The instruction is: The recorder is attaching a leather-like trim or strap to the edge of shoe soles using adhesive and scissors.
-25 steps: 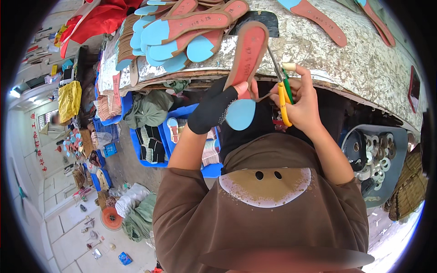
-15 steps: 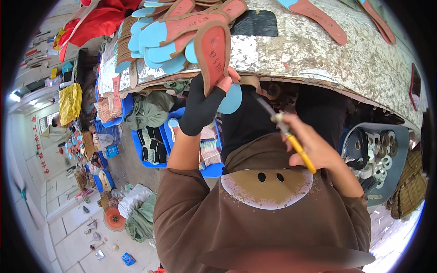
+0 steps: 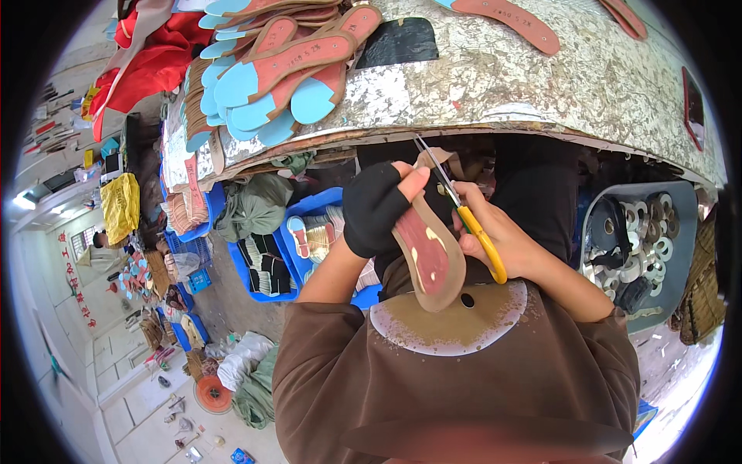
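Note:
My left hand [image 3: 377,205], in a black fingerless glove, grips an insole [image 3: 430,251] by its narrower upper part. The insole hangs with its wide end toward my chest, showing a tan-brown rim and a dark red middle with cream patches. In my right hand [image 3: 502,236] is a pair of scissors [image 3: 485,243] with yellow handles. Their blades point up and left, against the insole's upper edge beside my left fingertips. Whether the blades have material between them is hard to see. A tan flap of material shows just right of the blades.
On the worn white table [image 3: 479,93] lies a pile of red-and-blue insoles [image 3: 282,66], with a black patch [image 3: 398,42] beside it. Blue crates [image 3: 313,203] stand at lower left. A grey bin [image 3: 672,290] of rolls is at right; a phone [image 3: 693,108] lies near the table's edge.
The insole has come down from the table's edge and been turned over, with its wide end now toward me. My right hand has raised the scissors to its edge.

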A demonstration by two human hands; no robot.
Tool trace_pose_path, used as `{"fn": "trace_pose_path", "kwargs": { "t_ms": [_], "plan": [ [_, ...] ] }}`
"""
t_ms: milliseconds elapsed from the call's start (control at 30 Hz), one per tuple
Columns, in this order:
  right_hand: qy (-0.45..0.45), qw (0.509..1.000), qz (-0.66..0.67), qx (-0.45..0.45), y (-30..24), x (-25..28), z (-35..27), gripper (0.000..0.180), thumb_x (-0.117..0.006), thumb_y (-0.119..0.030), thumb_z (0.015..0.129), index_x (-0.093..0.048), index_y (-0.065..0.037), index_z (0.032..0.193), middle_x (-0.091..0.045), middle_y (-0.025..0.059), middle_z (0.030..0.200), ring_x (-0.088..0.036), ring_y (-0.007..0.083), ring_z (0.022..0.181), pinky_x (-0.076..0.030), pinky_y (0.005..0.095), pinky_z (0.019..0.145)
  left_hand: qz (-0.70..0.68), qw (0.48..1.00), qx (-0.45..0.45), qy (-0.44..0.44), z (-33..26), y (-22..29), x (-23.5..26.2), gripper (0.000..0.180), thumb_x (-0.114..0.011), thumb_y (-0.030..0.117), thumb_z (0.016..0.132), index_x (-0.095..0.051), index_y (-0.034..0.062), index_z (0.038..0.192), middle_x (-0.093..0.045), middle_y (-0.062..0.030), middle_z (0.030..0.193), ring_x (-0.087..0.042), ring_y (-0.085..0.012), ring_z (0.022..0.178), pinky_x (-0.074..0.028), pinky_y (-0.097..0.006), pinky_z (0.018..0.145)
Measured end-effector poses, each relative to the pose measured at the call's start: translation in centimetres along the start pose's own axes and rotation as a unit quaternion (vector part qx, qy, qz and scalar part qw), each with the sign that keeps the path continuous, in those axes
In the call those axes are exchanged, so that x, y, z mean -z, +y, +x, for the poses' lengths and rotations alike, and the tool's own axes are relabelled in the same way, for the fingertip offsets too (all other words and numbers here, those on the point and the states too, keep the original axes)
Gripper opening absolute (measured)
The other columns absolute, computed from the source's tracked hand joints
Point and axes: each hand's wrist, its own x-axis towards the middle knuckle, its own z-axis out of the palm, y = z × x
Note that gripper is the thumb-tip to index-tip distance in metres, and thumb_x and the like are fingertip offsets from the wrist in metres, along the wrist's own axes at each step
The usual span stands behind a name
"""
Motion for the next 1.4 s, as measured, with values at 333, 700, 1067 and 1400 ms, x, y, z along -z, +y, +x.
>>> {"fn": "trace_pose_path", "kwargs": {
  "t_ms": [333,700,1067,1400],
  "plan": [
    [0.006,0.999,0.027,-0.016,0.4,1.2,-1.8,0.077,-0.065,-0.066,0.081,-0.045,-0.002,0.121,-0.05,0.0084,0.073,-0.05,0.0199,0.064,-0.039,0.0333,0.059,-0.089,0.995,0.005,0.042,0.3,0.5,0.0,0.049,-0.074,-0.003,0.066,-0.065,0.0048,0.113,-0.065,-0.0107,0.082,-0.062,-0.0235,0.063,-0.047,-0.032,0.052],
    [-0.036,0.996,0.078,0.009,-0.7,3.0,-3.4,0.087,-0.045,-0.075,0.087,-0.032,0.0,0.13,-0.048,0.0065,0.076,-0.047,0.0184,0.067,-0.039,0.0315,0.061,-0.068,0.995,-0.068,0.02,1.3,1.2,-1.6,0.042,-0.071,0.004,0.068,-0.065,0.0031,0.11,-0.062,-0.0087,0.078,-0.062,-0.0227,0.062,-0.046,-0.03,0.05],
    [-0.014,0.993,0.115,-0.037,-0.7,2.6,-4.4,0.086,-0.052,-0.078,0.081,-0.041,-0.002,0.12,-0.044,0.0006,0.067,-0.042,0.0114,0.058,-0.034,0.0263,0.052,-0.089,0.993,-0.079,0.024,1.8,0.9,-1.9,0.04,-0.07,0.001,0.07,-0.066,0.0027,0.11,-0.063,-0.01,0.078,-0.062,-0.0231,0.061,-0.047,-0.03,0.05],
    [0.297,0.937,-0.179,-0.045,-3.8,13.6,-5.6,0.049,-0.08,-0.018,0.078,-0.061,-0.006,0.122,-0.059,0.0019,0.079,-0.059,0.0083,0.071,-0.05,0.0274,0.063,-0.402,0.814,0.381,0.174,0.6,2.2,-0.7,0.033,-0.068,0.025,0.09,-0.063,-0.0021,0.108,-0.064,-0.0098,0.097,-0.061,-0.0159,0.083,-0.048,-0.027,0.072]
  ]
}}
